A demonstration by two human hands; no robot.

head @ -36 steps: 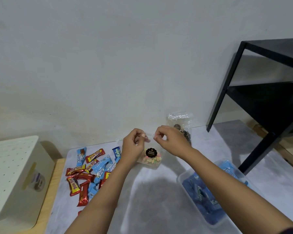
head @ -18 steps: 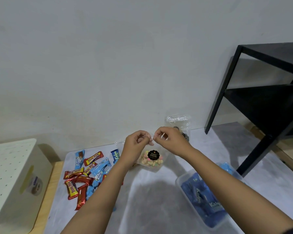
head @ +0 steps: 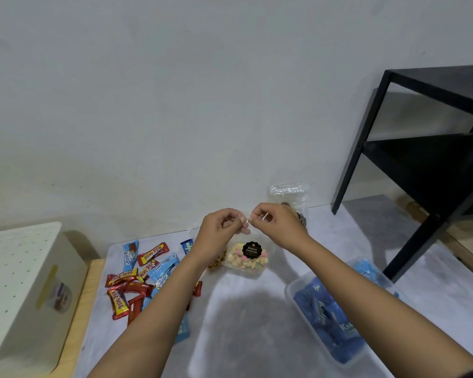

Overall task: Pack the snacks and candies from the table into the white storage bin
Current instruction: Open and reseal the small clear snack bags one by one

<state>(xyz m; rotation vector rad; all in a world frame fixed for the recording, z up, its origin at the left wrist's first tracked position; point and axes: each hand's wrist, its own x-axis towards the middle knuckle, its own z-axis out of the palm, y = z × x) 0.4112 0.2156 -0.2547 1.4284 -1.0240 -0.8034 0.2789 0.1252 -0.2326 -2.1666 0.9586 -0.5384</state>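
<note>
Your left hand (head: 220,230) and right hand (head: 277,225) meet above the table (head: 257,323), each set of fingers pinched shut on the top edge of a clear biscuit bag (head: 247,259), which hangs just over the surface. The risk, as I judge it, is the seam: if it is not sealed, tipping the bag toward a container could spill the small pastel biscuits, and thin plastic can slip from a light pinch. The white storage bin (head: 19,296) sits well apart at your far left; its contents are hidden. A clear tub (head: 336,320) near your right forearm holds blue packets. Loose red and blue candy bars (head: 137,276) lie scattered on the table, still unpacked.
</note>
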